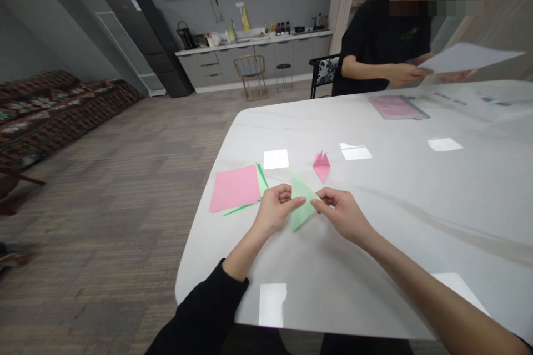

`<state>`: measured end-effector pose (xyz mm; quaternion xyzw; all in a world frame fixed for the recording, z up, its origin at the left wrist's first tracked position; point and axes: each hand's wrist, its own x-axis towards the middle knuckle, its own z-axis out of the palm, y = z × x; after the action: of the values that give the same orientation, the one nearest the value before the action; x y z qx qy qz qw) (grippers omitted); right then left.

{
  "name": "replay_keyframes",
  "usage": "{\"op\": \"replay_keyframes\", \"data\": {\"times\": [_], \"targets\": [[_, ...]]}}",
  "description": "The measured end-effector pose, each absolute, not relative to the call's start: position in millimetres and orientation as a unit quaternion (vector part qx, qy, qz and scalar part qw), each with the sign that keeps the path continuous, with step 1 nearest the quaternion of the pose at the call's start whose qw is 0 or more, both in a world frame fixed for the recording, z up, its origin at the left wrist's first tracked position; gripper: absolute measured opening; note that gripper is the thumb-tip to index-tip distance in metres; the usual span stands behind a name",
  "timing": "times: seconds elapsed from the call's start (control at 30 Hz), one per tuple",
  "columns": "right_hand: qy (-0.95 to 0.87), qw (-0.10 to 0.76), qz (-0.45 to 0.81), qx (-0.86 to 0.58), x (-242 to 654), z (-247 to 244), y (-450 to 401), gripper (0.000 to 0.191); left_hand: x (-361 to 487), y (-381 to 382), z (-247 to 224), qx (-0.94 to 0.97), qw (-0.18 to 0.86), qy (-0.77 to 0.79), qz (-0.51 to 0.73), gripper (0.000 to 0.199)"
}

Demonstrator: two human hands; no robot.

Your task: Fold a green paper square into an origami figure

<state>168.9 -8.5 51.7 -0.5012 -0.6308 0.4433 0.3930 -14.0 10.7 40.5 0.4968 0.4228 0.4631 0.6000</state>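
Observation:
A light green sheet of origami paper (300, 212), folded into a triangle, is held up just above the table between my two hands. My left hand (275, 206) pinches its left side, thumb on the near face. At the right corner, my right hand (342, 212) grips it between thumb and fingers. Left of my hands lies a stack of square paper (235, 188), pink on top with green sheets sticking out beneath. Just beyond the green triangle, a folded pink paper figure (322, 165) with pointed tips rests on the table.
The white glossy table (400, 266) has rounded corners and bright light reflections. A pink packet (397, 107) lies at its far side. Across from me sits a person (375, 44) in black holding a white sheet (474, 57). A chair (250, 73) stands near kitchen cabinets (233, 61).

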Motion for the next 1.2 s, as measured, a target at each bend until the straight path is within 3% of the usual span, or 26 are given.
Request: {"op": "replay_keyframes", "data": {"times": [0.2, 0.83, 1.2], "targets": [[-0.622, 0.405, 0.444, -0.502, 170, 52, -7, 0.021, -17, 14, 40, 0.514, 0.567, 0.434, 0.476, 0.028], [-0.617, 0.400, 0.463, -0.494, 166, 48, -10, 0.022, -14, 11, 43, 0.493, 0.623, 0.423, 0.436, 0.035], [-0.567, 0.467, 0.475, -0.485, 176, 42, -1, 0.022, -29, 21, 40, 0.480, 0.595, 0.444, 0.467, 0.031]]}}
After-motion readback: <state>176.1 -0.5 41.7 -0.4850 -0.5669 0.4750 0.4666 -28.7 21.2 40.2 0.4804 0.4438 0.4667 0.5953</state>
